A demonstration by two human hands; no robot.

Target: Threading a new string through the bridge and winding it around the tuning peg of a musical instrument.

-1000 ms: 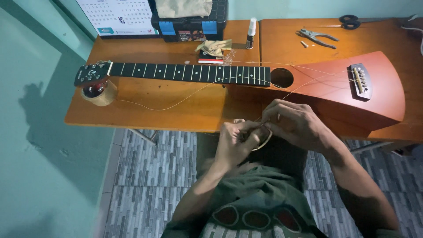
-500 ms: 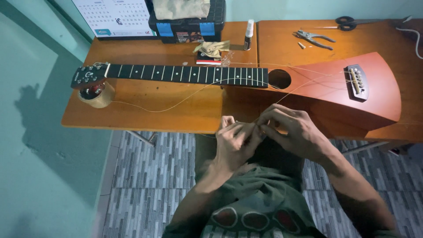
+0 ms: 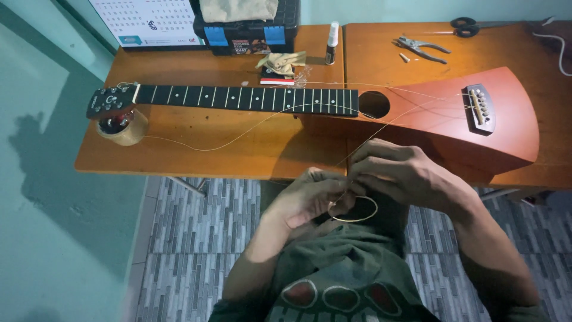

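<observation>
Both hands pinched on a thin bronze-coloured wire guitar string (image 3: 356, 210), wound into a small loop just below the near edge of the orange-brown wooden table (image 3: 196, 152), over the person's lap. Left hand (image 3: 310, 200) grips the loop's left side, fingers curled shut on it. Right hand (image 3: 402, 176) is closed on the string at the top of the loop, fingertips meeting the left hand's.

From the loop the string runs up to the reddish wedge-shaped travel guitar (image 3: 453, 119) lying flat on the table, near its round soundhole (image 3: 374, 104). A second loose strand trails left across the table toward the headstock (image 3: 110, 101), which rests on a roll of tan tape (image 3: 122, 128).

Beyond the guitar, at the table's far edge: black-and-blue toolbox (image 3: 247, 33), small white-capped bottle (image 3: 331, 43), metal pliers (image 3: 420, 48), black-handled scissors (image 3: 468, 24).
</observation>
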